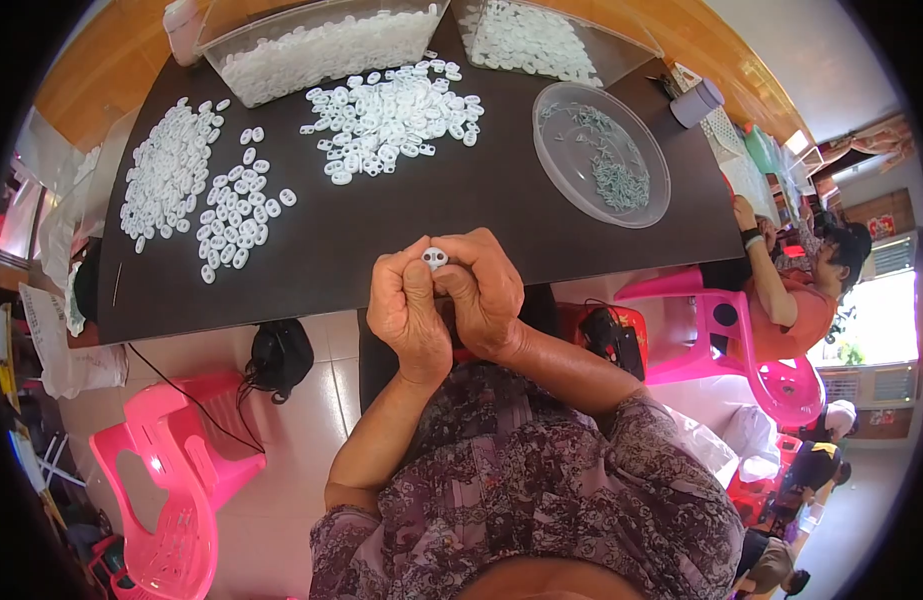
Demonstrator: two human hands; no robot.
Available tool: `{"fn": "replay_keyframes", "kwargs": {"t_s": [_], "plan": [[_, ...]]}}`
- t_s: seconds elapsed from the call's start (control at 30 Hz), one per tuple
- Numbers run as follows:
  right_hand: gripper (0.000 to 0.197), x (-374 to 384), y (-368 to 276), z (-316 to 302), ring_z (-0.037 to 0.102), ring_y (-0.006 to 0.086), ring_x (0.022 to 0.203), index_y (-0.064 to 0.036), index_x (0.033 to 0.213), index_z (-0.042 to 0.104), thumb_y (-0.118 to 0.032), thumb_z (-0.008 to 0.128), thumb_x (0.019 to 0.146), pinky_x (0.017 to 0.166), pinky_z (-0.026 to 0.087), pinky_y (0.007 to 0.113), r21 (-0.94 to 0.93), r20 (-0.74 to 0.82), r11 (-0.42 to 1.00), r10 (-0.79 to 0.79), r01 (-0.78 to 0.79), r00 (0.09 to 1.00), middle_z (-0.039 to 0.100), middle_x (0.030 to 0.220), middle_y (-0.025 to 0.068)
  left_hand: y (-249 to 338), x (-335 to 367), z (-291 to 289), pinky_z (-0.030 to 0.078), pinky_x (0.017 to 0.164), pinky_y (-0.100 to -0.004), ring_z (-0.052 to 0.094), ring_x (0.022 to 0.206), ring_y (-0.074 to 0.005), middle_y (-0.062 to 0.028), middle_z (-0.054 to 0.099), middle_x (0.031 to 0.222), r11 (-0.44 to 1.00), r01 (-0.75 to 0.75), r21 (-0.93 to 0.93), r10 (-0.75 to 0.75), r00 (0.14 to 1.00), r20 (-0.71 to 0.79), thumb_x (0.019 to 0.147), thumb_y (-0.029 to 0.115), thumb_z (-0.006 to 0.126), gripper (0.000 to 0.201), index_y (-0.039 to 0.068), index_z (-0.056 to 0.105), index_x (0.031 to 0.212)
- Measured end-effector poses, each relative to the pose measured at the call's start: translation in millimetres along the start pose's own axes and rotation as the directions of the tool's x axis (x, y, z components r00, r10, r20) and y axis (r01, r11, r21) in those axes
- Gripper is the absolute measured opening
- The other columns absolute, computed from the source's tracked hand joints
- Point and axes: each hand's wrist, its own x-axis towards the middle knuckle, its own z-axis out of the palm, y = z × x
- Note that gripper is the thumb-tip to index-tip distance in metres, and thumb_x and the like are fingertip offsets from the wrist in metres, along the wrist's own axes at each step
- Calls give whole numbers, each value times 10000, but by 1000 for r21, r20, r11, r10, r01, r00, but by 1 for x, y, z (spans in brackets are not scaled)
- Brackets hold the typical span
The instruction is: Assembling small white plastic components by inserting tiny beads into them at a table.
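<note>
Between both hands, just over the table's near edge, is a small white oval plastic piece with two dark holes [435, 258]. My left hand [409, 300] pinches it from one side with thumb and fingers, and my right hand [484, 285] grips it from the other. Both thumbs press close beneath it. Beyond them lie loose white pieces: a large heap [391, 115] at the middle, a flatter pile [168, 172] at the far left, and a smaller scattered group [233, 222] of finished-looking ovals with dark holes.
On the dark table [331, 270] a round clear tub [548, 165] holds small greenish-grey screw-like parts. Clear bins [221, 60] of white pieces stand at the back. Pink chairs [181, 470] flank me; a person in orange [786, 310] sits at the right.
</note>
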Motion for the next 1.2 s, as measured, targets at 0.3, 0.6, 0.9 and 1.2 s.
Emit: {"fn": "replay_keyframes", "kwargs": {"t_s": [0.3,0.6,0.9,1.2], "plan": [[163,-1,1,3,540,209,674,21,974,570,-27,602,822,583,449,287,-1,1,999,-49,49,999,594,840,114,0,-3,0,409,717,-206,472,794,-63,-5,502,901,998,-39,42,40,999,-18,961,181,467,239,-24,575,1019],[140,0,4,4,548,218,676,19,973,557,-54,576,855,591,452,299,-34,16,984,-173,173,985,597,851,115,-6,-4,-6,367,589,-181,409,684,-41,7,432,816,978,-147,145,151,989,-13,965,186,454,228,-21,546,989],[120,2,0,4,542,224,668,13,974,549,-23,550,859,584,450,310,-32,25,977,-210,211,977,589,849,121,-5,-1,-6,344,539,-164,392,621,-30,10,425,776,951,-233,203,241,970,-15,962,180,462,221,-25,543,945],[178,13,0,-5,545,232,677,25,962,579,26,595,785,588,451,304,-69,45,972,-221,224,974,604,851,129,5,6,-3,377,583,-174,440,660,-51,-13,509,839,963,-219,157,217,976,25,962,135,454,231,-47,571,1044]]}}
